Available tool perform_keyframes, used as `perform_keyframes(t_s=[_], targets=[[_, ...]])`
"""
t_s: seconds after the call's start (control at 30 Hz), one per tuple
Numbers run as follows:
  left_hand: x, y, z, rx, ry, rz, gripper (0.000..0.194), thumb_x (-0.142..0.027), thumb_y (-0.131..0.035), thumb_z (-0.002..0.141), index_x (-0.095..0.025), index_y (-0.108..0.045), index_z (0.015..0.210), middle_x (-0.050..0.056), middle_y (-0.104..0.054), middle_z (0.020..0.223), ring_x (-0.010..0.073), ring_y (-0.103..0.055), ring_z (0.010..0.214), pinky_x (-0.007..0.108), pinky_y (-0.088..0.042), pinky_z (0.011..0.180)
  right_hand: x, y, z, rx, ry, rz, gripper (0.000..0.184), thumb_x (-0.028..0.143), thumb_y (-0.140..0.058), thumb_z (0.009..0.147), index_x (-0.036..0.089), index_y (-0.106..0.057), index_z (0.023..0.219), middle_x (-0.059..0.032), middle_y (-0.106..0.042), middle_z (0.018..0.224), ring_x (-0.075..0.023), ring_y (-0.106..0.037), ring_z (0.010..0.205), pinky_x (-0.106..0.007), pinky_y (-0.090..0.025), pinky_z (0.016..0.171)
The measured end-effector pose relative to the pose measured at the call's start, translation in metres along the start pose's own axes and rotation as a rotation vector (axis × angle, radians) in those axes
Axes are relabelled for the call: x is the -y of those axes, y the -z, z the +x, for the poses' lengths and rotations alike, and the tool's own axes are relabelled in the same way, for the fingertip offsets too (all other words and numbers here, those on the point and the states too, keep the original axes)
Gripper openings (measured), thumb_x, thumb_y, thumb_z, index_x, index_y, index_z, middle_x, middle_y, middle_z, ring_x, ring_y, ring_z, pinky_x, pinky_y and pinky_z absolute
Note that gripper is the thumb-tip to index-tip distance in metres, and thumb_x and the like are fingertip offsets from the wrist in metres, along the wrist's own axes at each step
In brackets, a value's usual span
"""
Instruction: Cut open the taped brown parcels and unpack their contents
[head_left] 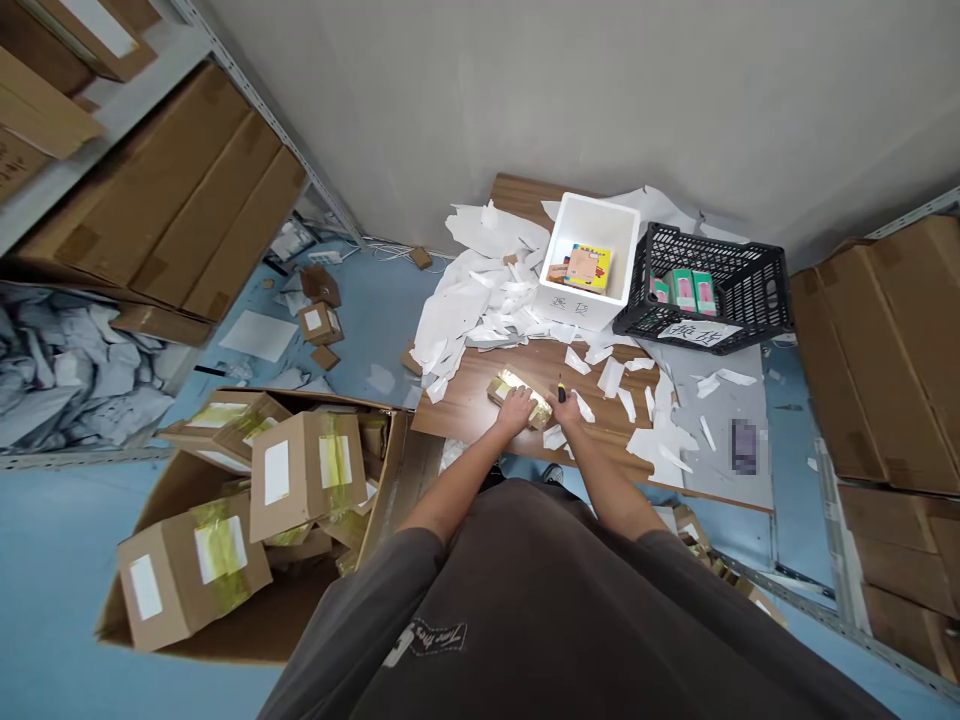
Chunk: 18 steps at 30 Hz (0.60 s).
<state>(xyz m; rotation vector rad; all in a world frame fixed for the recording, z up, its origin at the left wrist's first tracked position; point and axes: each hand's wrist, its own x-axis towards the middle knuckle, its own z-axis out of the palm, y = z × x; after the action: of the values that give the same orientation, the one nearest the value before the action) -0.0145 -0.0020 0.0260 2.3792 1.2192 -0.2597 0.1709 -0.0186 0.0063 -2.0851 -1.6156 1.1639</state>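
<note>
A small cardboard box (496, 390) wrapped in shiny tape lies on the brown wooden table near its front edge. My left hand (516, 408) lies over the box, gripping it with the fingers curled across its top. At the box's right end, my right hand (567, 408) is closed around a small black-and-yellow utility knife (561, 393), whose upper end sticks up from the fist. Its blade is too small to make out. Torn white paper strips (612, 377) are strewn beside my right hand.
Behind the hands stand a white foam box (577, 312) holding small packages and a black plastic crate (757, 262) with green-and-pink boxes. Crumpled paper (457, 300) covers the table's left side. A large carton (285, 645) full of taped parcels stands left; shelves (180, 60) flank the table.
</note>
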Motion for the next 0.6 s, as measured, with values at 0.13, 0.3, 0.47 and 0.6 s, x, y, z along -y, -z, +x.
perform_keyframes(t_s=[0.13,0.3,0.47,0.6], targets=[[0.003,-0.008,0.001,0.011,0.089,-0.049,0.066,-0.03,-0.087,0.085,-0.02,-0.063,0.146,0.015,-0.043,0.173,0.035,-0.033,0.164,0.049,-0.024,0.134,-0.004,0.013,0.014,-0.03,-0.03,0.068,0.042,0.057,-0.053,0.103,0.02,-0.059,0.121,-0.0087,-0.073,0.096,-0.026,-0.068,0.092,-0.032,-0.054,0.081],[0.009,-0.008,0.01,-0.012,0.099,-0.085,0.071,-0.029,-0.097,0.074,-0.017,-0.068,0.138,0.019,-0.055,0.165,0.0356,-0.047,0.157,0.045,-0.032,0.132,-0.034,0.023,-0.015,0.173,-0.018,0.192,0.043,0.062,-0.047,0.106,0.023,-0.065,0.108,-0.0015,-0.068,0.076,-0.0214,-0.063,0.069,-0.028,-0.052,0.068],[0.014,-0.015,0.013,-0.047,0.07,-0.09,0.072,-0.032,-0.097,0.074,-0.018,-0.067,0.138,0.019,-0.056,0.163,0.0359,-0.047,0.157,0.045,-0.032,0.131,-0.049,0.025,-0.025,0.263,0.034,-0.078,0.039,0.056,-0.056,0.106,0.023,-0.075,0.113,-0.0078,-0.079,0.099,-0.0237,-0.071,0.089,-0.028,-0.053,0.082],[0.017,-0.016,0.018,-0.011,0.089,-0.068,0.083,-0.03,-0.099,0.071,-0.016,-0.062,0.143,0.023,-0.062,0.155,0.0358,-0.053,0.151,0.043,-0.036,0.126,-0.045,0.029,-0.012,0.285,0.024,-0.237,0.037,0.049,-0.056,0.107,0.021,-0.078,0.116,-0.0122,-0.081,0.115,-0.0282,-0.072,0.104,-0.03,-0.051,0.089]])
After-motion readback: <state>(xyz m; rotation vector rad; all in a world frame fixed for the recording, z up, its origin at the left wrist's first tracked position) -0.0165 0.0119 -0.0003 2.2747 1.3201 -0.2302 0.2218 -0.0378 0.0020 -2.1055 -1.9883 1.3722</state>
